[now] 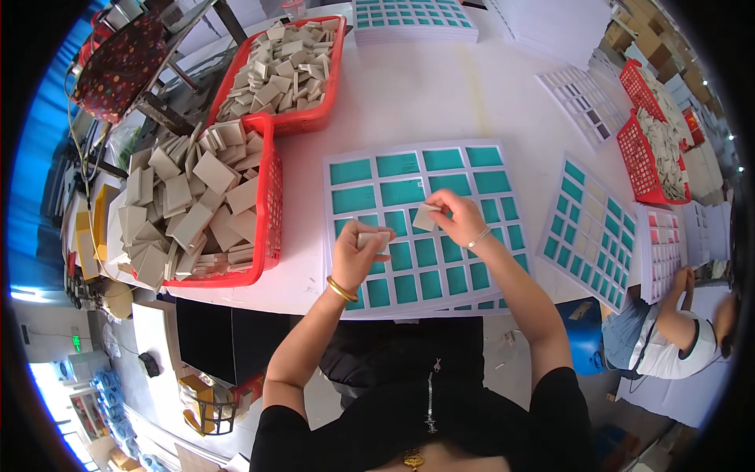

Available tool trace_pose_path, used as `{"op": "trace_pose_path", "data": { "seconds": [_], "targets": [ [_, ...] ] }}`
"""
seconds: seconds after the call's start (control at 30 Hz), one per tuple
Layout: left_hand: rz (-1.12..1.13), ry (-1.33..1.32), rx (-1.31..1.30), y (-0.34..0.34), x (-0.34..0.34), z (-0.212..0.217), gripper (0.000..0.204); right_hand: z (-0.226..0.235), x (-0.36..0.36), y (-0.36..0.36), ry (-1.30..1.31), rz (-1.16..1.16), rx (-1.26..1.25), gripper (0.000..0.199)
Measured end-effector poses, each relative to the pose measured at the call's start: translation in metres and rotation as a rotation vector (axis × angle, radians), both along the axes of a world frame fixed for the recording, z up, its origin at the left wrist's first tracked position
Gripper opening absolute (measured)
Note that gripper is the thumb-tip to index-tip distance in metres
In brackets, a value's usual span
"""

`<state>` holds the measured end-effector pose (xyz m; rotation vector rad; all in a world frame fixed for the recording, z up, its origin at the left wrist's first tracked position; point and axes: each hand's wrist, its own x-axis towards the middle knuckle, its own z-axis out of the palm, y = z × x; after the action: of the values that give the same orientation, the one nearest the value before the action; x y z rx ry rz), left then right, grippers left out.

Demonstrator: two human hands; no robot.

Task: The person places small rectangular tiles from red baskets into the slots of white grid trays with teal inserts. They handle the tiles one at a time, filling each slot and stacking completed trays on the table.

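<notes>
In front of me lies a white grid board [328,212] with rectangular windows of several sizes, backed in teal. Between the thumb and fingers of my right hand [462,219] is a small beige square tile [425,217], pinched over the middle of the board. My left hand [351,258] is curled around a few similar pale tiles [373,243], above the board's left part. Fingers hide part of that bunch, so how many it has cannot be told. Both hands block some windows from sight.
Left of the board stands a red basket [272,200] heaped with beige pieces; another red basket [326,110] is behind it. More grid boards lie at the back [417,35] and right [590,228]. Red baskets [641,157] and a person [676,338] are at far right.
</notes>
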<state>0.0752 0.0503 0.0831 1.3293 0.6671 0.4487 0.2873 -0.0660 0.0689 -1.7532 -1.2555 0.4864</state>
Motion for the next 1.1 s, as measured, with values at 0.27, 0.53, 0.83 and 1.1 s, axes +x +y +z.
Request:
{"op": "trace_pose_path", "data": {
  "seconds": [0.27, 0.53, 0.83, 1.1],
  "targets": [
    [-0.204, 0.310, 0.793, 0.039, 0.038, -0.013, 0.017, -0.017, 0.010, 0.020, -0.081, 0.135, -0.165, 0.017],
    [-0.359, 0.448, 1.003, 0.040, 0.059, -0.027, 0.024, -0.016, -0.002, 0.018, -0.443, 0.069, -0.056, 0.028],
    [-0.352, 0.516, 1.458, 0.025, 0.044, -0.037, 0.013, -0.022, -0.008, 0.010, -0.636, 0.046, -0.050, 0.015],
    [-0.409, 0.423, 1.567, 0.022, 0.030, -0.007, 0.025, -0.010, -0.020, 0.013, -0.777, 0.057, -0.259, 0.007]
  ]
}}
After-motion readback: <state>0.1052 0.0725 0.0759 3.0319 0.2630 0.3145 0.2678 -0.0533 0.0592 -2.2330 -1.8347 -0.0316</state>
